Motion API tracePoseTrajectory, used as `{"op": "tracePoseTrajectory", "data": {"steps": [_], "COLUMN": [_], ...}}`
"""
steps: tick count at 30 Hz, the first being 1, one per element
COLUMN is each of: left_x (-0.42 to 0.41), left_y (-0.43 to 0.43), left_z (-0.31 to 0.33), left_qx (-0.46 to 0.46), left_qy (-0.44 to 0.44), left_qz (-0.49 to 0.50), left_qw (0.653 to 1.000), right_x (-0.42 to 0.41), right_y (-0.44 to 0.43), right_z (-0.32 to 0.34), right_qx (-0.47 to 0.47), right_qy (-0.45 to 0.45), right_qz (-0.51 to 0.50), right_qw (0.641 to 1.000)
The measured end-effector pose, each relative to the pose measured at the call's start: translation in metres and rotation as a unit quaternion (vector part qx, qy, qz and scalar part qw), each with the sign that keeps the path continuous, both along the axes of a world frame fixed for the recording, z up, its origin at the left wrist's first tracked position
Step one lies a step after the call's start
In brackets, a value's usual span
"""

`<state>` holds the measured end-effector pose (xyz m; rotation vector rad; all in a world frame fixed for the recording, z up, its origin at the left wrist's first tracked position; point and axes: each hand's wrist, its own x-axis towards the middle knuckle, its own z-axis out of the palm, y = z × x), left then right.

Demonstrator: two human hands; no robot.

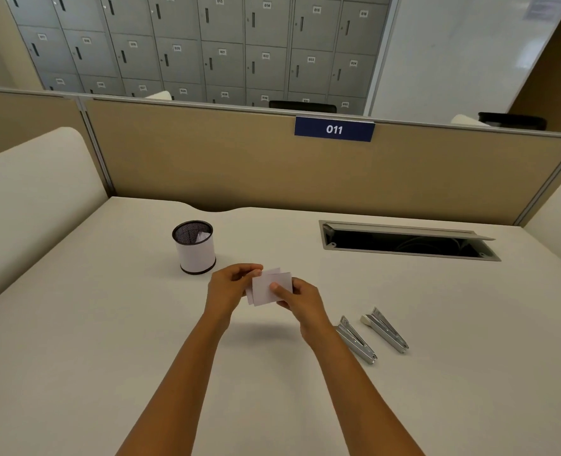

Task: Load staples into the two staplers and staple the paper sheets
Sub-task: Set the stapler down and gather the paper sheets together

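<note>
Holding a small stack of paper sheets [268,288] above the desk [108,340], the left hand [229,284] is pinching its upper left corner while the right hand [300,301] is gripping its right edge, thumb on top. Both staplers [356,340] [386,329] are lying to the right, side by side, long axes running from upper left to lower right. A mesh cup [195,246] is standing behind the hands.

Head view down, seemingly near desk [108,357]
</note>
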<state>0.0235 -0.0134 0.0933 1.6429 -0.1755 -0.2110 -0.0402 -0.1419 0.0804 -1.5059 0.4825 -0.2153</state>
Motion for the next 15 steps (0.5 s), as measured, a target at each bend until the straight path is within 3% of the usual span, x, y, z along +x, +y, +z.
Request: {"op": "tracePoseTrajectory", "data": {"steps": [8,15], "left_x": [0.002,0.012], "left_y": [0.000,0.009], "left_z": [-0.010,-0.007], "left_qx": [0.110,0.081], "left_qy": [-0.008,-0.015], "left_qz": [0.005,0.089], "left_qw": [0.994,0.993], "right_x": [0.010,0.016], "right_y": [0.011,0.012], "right_z": [-0.009,-0.021], "right_qx": [0.050,0.030], "right_qy": [-0.053,-0.053], "right_qz": [-0.099,-0.106], "right_qw": [0.992,0.992]}}
